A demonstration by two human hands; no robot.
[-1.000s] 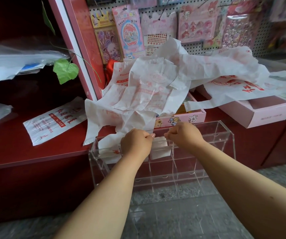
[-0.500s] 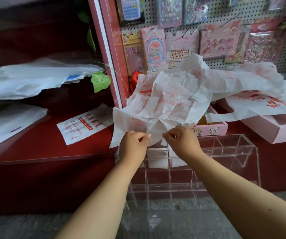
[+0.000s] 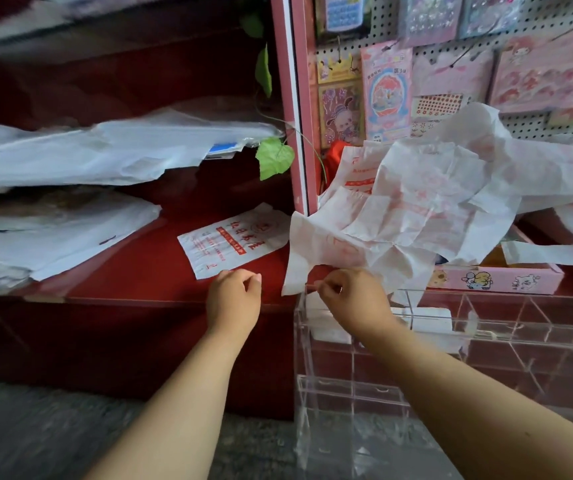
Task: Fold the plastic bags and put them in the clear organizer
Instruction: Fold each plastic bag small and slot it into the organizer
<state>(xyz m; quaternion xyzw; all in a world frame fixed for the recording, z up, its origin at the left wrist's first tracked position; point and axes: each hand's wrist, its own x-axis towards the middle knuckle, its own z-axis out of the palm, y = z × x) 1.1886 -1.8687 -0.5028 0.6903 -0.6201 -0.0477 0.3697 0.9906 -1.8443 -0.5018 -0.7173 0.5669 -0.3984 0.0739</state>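
Observation:
A large crumpled white plastic bag (image 3: pixel 416 216) with faded red print spills off the pink box over the shelf edge. A smaller flat printed bag (image 3: pixel 226 244) lies on the red shelf. The clear organizer (image 3: pixel 520 299) stands below at the right, with folded white bags (image 3: pixel 427 320) in its upper compartments. My left hand (image 3: pixel 235 299) is curled just under the flat bag's near edge, and nothing shows in it. My right hand (image 3: pixel 351 299) is curled at the crumpled bag's lower edge, over the organizer's left corner. Whether it pinches that bag is unclear.
Stacks of white bags (image 3: pixel 81 157) fill the red shelves at the left. A pink post (image 3: pixel 295 109) divides the shelves from a pegboard of sticker packs (image 3: pixel 385 88). A pink cartoon-printed box (image 3: pixel 496 280) sits behind the organizer. A green leaf (image 3: pixel 274 157) hangs by the post.
The view has swung left. My left hand has left the crumpled bag's edge and moved left to the flat bag. My right hand stays by the crumpled bag's lower edge.

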